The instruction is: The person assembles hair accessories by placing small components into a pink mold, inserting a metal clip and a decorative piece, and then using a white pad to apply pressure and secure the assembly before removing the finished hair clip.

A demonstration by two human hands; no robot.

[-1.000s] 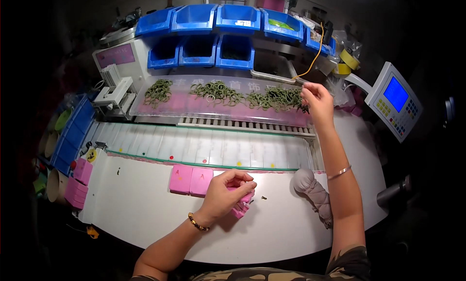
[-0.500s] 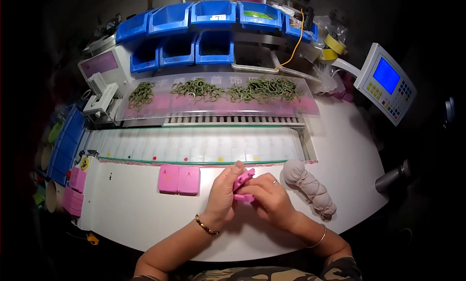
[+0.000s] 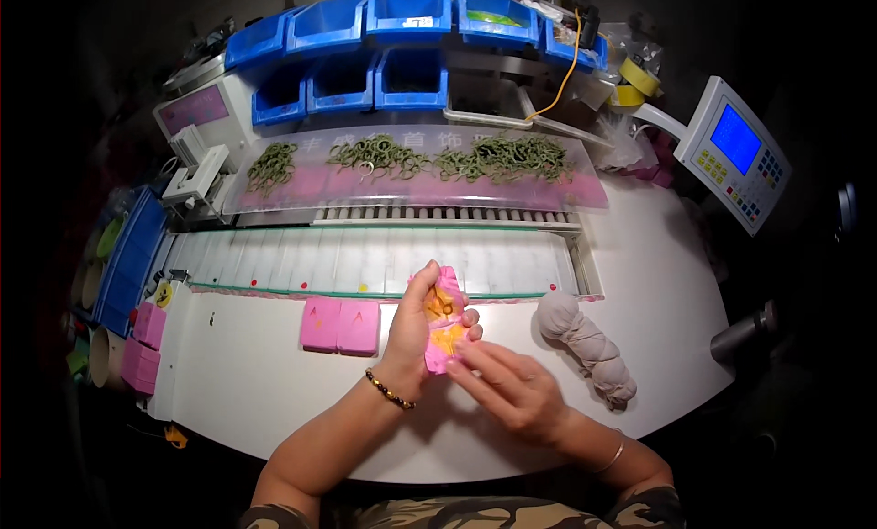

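My left hand (image 3: 409,328) holds an opened pink rubber mold (image 3: 431,357), its thumb along one side and fingertips curled round the other. Orange-yellow patches and a ring-shaped hollow show on the mold's two inner faces. My right hand (image 3: 521,396) has its finger and thumb at the lower right edge of the mold, gripping it there; the exact contact is partly hidden. Two closed pink mold blocks (image 3: 340,327) lie side by side on the white table, left of my hands. Right of them rests a bundled grey-white cloth (image 3: 589,351).
Beyond my hands runs a glass-covered tray (image 3: 274,259). Behind it, a translucent sheet (image 3: 420,195) bears several heaps of green rings (image 3: 512,159). Blue bins (image 3: 411,77) line the back. A control panel (image 3: 735,154) stands right, a dark cylinder (image 3: 744,331) below it.
The mold, partly folded between both hands before, now lies spread with its inner faces showing. My left hand has moved slightly up and left; my right hand has drawn down to the mold's lower edge.
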